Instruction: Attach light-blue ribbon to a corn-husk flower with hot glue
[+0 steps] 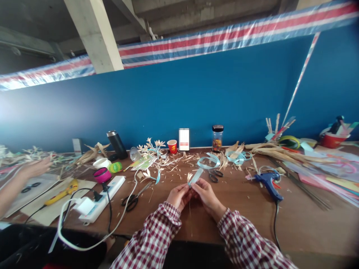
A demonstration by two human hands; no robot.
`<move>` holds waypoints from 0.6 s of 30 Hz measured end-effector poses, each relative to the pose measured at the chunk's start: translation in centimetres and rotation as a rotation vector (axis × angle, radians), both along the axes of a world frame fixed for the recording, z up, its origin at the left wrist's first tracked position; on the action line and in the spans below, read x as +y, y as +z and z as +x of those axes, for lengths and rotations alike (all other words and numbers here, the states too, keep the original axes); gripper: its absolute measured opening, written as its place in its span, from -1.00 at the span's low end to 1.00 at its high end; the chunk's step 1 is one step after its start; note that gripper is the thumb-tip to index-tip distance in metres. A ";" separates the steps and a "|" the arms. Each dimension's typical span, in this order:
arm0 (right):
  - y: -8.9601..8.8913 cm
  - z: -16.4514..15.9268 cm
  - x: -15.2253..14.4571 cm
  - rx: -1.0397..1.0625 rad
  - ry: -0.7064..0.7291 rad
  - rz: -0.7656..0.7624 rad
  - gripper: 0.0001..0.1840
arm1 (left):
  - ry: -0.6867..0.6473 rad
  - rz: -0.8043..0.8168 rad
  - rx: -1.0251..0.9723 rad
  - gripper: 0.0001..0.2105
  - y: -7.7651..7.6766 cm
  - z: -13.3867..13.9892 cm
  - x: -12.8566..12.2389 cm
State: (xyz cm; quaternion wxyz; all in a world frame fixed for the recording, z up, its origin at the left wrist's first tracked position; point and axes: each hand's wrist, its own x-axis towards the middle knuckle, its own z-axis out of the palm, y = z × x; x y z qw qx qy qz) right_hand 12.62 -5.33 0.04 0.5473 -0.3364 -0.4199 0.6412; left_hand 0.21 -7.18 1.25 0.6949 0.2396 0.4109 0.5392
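Observation:
Close together above the table's front half, my hands work on a small pale husk flower [190, 176] with a thin stem hanging below. My left hand [179, 196] pinches the flower at its base, fingers closed. Between the fingers of my right hand [206, 194] is a light blue ribbon [196, 176], pressed against the flower's base. The ribbon runs up to a loose curl [209, 161] on the table. Black scissors [215, 175] lie just beyond my right hand. Left of my hands are a finished-looking flower with blue ribbon [153, 176] and larger scissors [133, 201].
A blue glue gun [268, 183] lies at right with its cord over the edge. At left are a white power strip [105, 198], a yellow tool [61, 192] and a co-worker's hand [35, 168]. A paper cup [172, 147], jar [217, 139] and black bottle [117, 145] stand behind.

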 end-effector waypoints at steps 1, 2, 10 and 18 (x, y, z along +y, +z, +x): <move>0.0 0.0 0.0 -0.003 0.002 0.000 -0.64 | 0.007 -0.015 0.006 -0.94 0.1 -0.1 0.0; 0.0 -0.1 -0.1 -0.006 0.006 0.002 -0.64 | 0.026 -0.032 0.009 -0.94 0.2 -0.1 -0.1; 0.1 -0.4 -0.8 -0.008 0.002 0.060 -0.69 | 0.185 -0.076 0.154 -0.95 1.2 0.5 0.1; 0.3 -0.1 -0.9 0.011 -0.036 0.061 -0.73 | 0.129 -0.134 0.123 -0.95 2.5 0.1 -0.2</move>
